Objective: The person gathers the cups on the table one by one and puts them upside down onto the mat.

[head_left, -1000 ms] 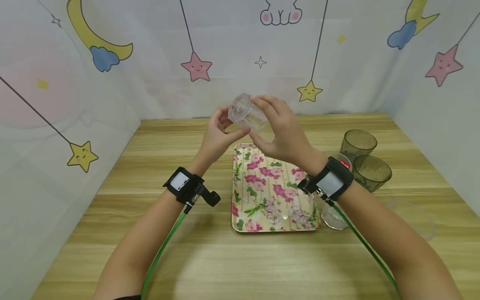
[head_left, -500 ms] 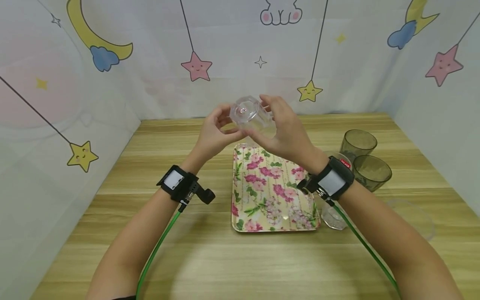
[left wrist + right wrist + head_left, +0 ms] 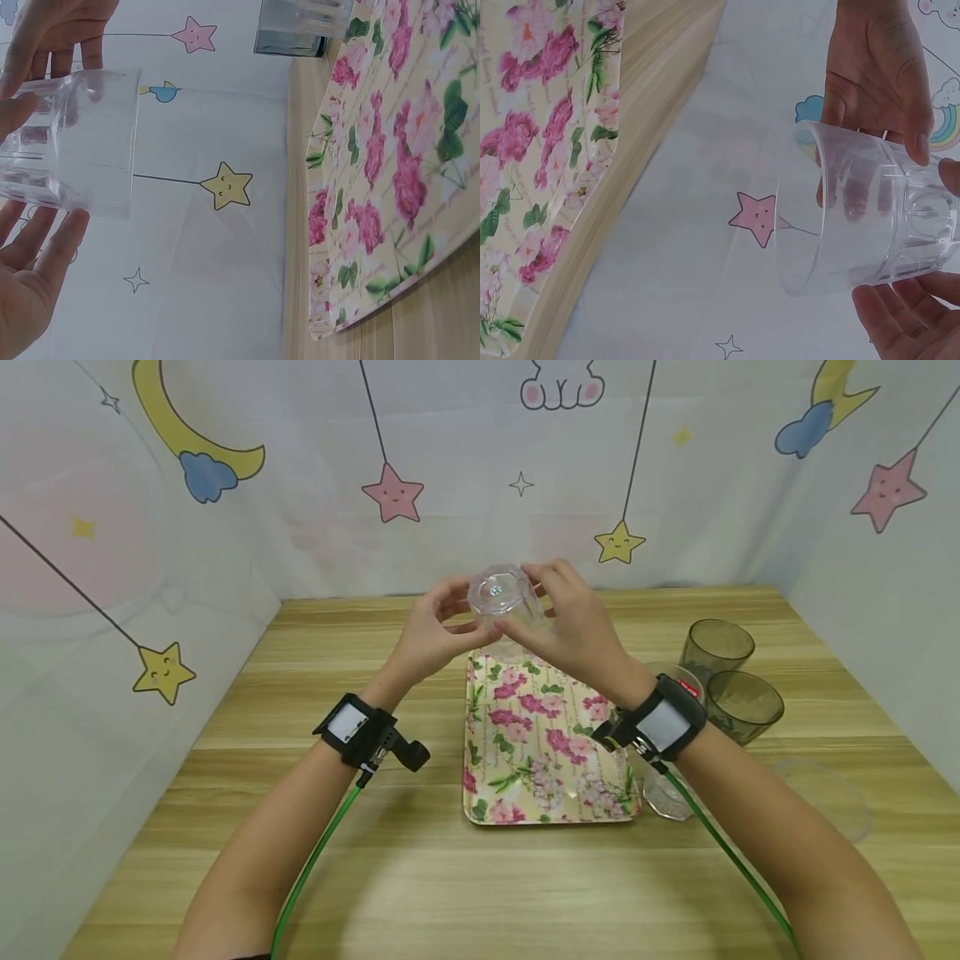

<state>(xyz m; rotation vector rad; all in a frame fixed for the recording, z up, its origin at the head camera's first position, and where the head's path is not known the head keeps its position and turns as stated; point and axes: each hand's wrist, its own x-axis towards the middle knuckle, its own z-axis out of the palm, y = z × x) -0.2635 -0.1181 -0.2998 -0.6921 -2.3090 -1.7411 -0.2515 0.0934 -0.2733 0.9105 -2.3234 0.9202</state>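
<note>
A clear plastic cup (image 3: 504,595) with a faceted base is held in the air upside down, its base uppermost and its mouth pointing down. My left hand (image 3: 442,625) grips it from the left, thumb at the near side. From the right, my right hand (image 3: 576,620) holds the same cup, its thumb meeting the left thumb in the head view. Both wrist views show fingers on either side of the cup's wall, and its smooth rim (image 3: 817,217) is free of them. Below the cup lies a flowered tray (image 3: 547,735), whose far edge the cup overlaps in the head view.
Two dark tinted glasses (image 3: 716,647) stand right of the tray. Beside them, partly behind my right wrist, is a clear cup with a red label (image 3: 688,687). Another clear faceted piece (image 3: 669,797) sits by the tray's right edge. A faint clear ring (image 3: 862,802) shows further right.
Between both hands the cup has turned from lying tilted sideways to base up, and has come slightly lower and right. The right fingers have shifted on its wall; tray and glasses have stayed put.
</note>
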